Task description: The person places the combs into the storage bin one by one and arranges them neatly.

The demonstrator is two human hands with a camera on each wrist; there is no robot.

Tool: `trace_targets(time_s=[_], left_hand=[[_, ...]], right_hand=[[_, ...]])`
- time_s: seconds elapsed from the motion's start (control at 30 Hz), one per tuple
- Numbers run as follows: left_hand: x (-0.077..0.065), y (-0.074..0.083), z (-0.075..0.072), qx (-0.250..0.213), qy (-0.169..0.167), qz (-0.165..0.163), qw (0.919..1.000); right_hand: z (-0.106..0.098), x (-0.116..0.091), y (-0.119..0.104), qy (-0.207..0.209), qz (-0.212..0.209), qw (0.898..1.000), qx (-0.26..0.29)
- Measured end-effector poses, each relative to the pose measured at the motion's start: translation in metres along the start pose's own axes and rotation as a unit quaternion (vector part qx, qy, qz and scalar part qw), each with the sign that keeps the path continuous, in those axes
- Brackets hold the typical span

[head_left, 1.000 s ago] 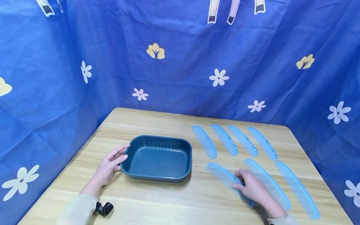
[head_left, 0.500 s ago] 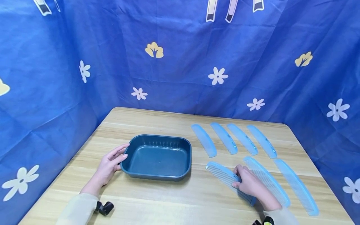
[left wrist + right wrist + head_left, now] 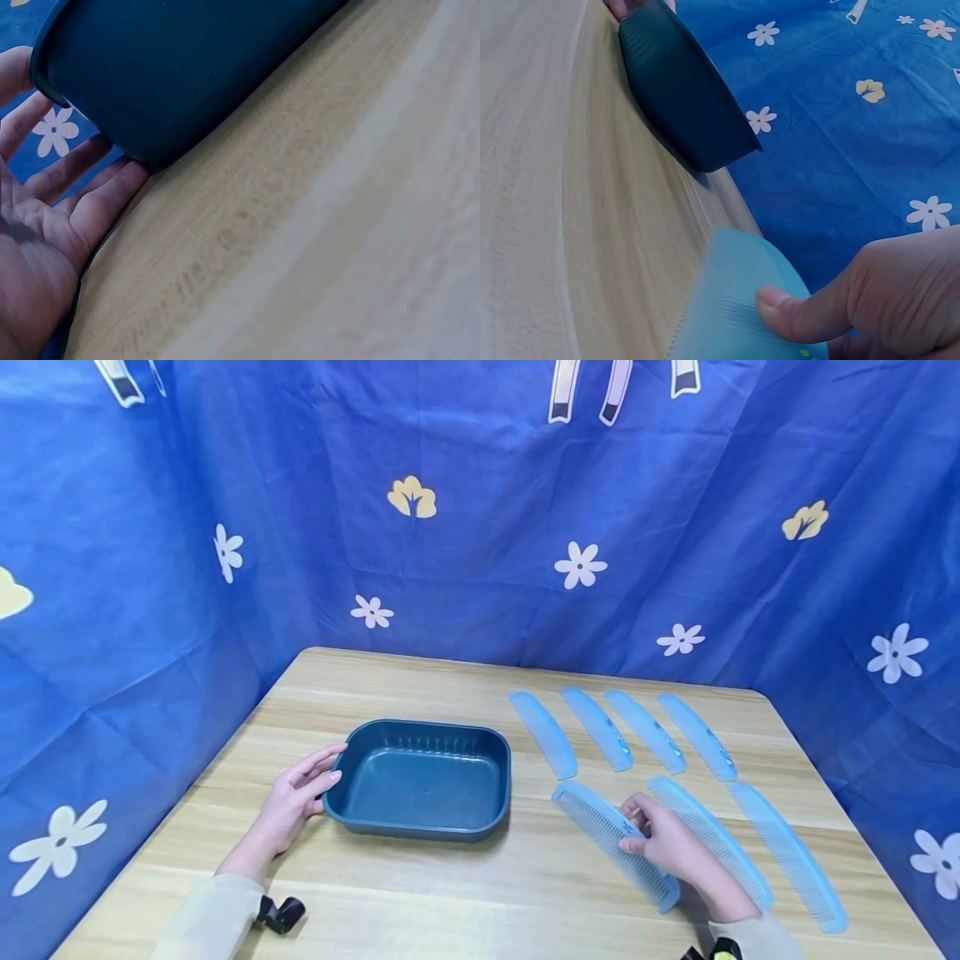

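My right hand (image 3: 660, 839) pinches a translucent blue comb (image 3: 600, 831) by its thicker back, in the head view at lower right. The right wrist view shows the thumb (image 3: 784, 307) flat against the comb's face, its teeth turned to the table side; the other fingers are mostly hidden behind it. My left hand (image 3: 296, 793) rests on the left end of a dark teal rectangular tub (image 3: 420, 835). In the left wrist view its loosely extended fingers (image 3: 71, 169) touch the tub's outer wall and rim.
In the far row lie several similar blue combs (image 3: 543, 735), right of the tub. Two more, a nearer comb (image 3: 716, 843) and a rightmost comb (image 3: 791, 860), lie beyond my right hand. A blue flowered curtain (image 3: 480, 568) borders the wooden table (image 3: 420, 902).
The held comb has turned in my right fingers, its face now showing more toward the head camera. My left hand and the tub have stayed in place.
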State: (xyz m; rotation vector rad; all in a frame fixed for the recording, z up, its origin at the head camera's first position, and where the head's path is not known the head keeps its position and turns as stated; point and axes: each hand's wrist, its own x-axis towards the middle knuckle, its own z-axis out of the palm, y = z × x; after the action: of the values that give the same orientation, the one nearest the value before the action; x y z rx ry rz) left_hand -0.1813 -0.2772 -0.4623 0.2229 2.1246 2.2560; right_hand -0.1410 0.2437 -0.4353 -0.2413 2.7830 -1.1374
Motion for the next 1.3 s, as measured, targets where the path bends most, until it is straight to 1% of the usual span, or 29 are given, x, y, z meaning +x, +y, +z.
trace_targets(time_s=[0.13, 0.23, 0.43, 0.57, 0.73, 0.97, 1.2, 1.3], left_hand=[[0.0, -0.001, -0.001, 0.003, -0.001, -0.001, 1.0], [0.0, -0.001, -0.002, 0.005, -0.003, -0.001, 1.0], [-0.002, 0.0, -0.001, 0.003, -0.004, 0.004, 1.0], [-0.001, 0.0, -0.002, 0.003, -0.007, 0.007, 0.9999], [-0.002, -0.002, -0.002, 0.003, -0.013, 0.012, 0.9998], [-0.002, -0.001, -0.001, 0.005, -0.005, 0.008, 0.9999], [-0.002, -0.002, -0.001, 0.007, 0.004, 0.001, 1.0], [-0.002, -0.003, -0.001, 0.003, 0.001, 0.004, 1.0]], right_hand=[[0.001, 0.0, -0.003, 0.021, 0.015, 0.999, 0.028], [0.0, 0.002, -0.005, 0.044, 0.013, 0.998, 0.045], [-0.004, 0.008, -0.008, 0.067, -0.015, 0.996, 0.06], [-0.005, 0.011, -0.016, 0.083, -0.033, 0.993, 0.072], [-0.002, 0.015, -0.025, 0.104, -0.046, 0.99, 0.088], [0.002, 0.023, -0.033, 0.112, -0.064, 0.984, 0.119], [0.005, 0.03, -0.045, 0.118, -0.094, 0.977, 0.153], [0.007, 0.034, -0.05, 0.114, -0.094, 0.974, 0.17]])
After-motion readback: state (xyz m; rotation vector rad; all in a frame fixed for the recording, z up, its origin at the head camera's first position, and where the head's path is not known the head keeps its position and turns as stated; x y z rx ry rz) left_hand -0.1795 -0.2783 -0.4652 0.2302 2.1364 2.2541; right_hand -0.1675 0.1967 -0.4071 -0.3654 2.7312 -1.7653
